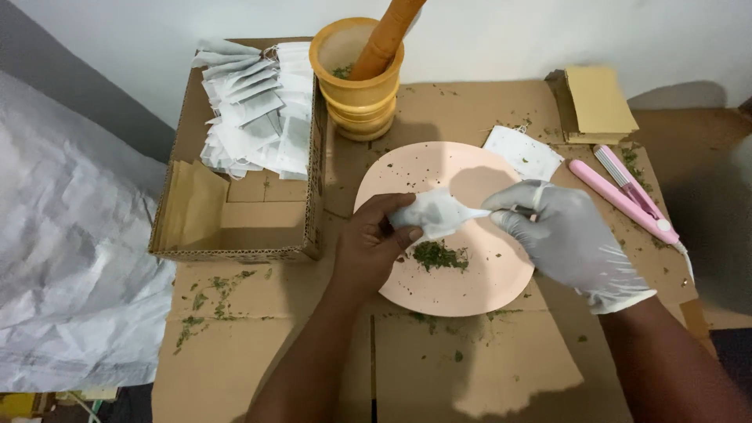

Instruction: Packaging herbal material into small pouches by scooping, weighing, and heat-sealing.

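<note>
Bare left hand [374,243] pinches a small white filter bag [433,214] over the pink plate [470,294], right above a little herb pile [439,255]. Gloved right hand [565,235] has its fingers closed on a white spoon [489,211] poking into the bag.

Right hand [568,235]: thin whitish glove, smooth, slight sheen. Left hand [376,243]: bare. Sachet [435,213] between hands: white filter paper, matt, crinkled. Plate [470,290]: pale pink plastic, smooth, matt. Herb pile [439,255]: dry green flakes, rough. Mortar [360,86]: yellow wood, satin; pestle [388,39] same. Box [235,211]: brown corrugated cardboard, matt. Counter [486,368]: cardboard sheets, matt. Sealer [627,200]: glossy pink plastic. Sheet [70,258]: grey plastic, wrinkled.
</note>
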